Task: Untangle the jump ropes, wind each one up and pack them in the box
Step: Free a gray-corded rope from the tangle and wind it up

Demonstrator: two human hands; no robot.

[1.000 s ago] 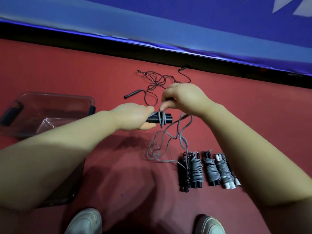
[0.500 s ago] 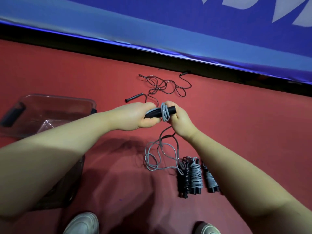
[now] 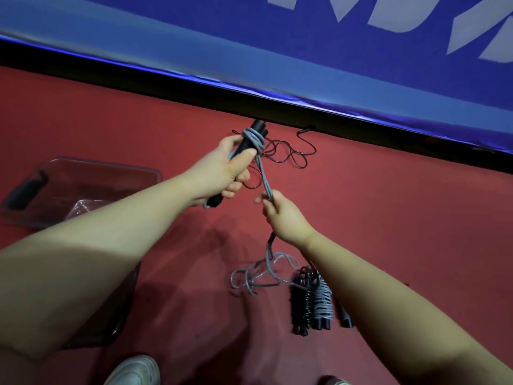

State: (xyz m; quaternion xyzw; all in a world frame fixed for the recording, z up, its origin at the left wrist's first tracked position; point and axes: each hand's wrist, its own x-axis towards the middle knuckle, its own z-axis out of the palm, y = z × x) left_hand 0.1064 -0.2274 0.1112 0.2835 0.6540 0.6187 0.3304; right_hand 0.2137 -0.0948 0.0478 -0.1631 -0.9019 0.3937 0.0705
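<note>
1. Nearest us, a white shoe (image 3: 133,369) stands on the red floor (image 3: 388,218).
2. Just beyond, at the right, wound ropes (image 3: 322,301) lie side by side, their long axes running away from us.
3. The grey rope (image 3: 265,179) lies in slack loops beside them, then climbs through the right hand (image 3: 283,215), which pinches it.
4. The left hand (image 3: 222,170) grips the black handles (image 3: 249,140). Their axis is tilted, the far end pointing away and rightward, with grey turns wrapped there.
5. The clear box (image 3: 83,187) sits on the floor at the left.
6. Farthest, a black rope (image 3: 283,151) lies tangled below a blue banner (image 3: 277,51).
</note>
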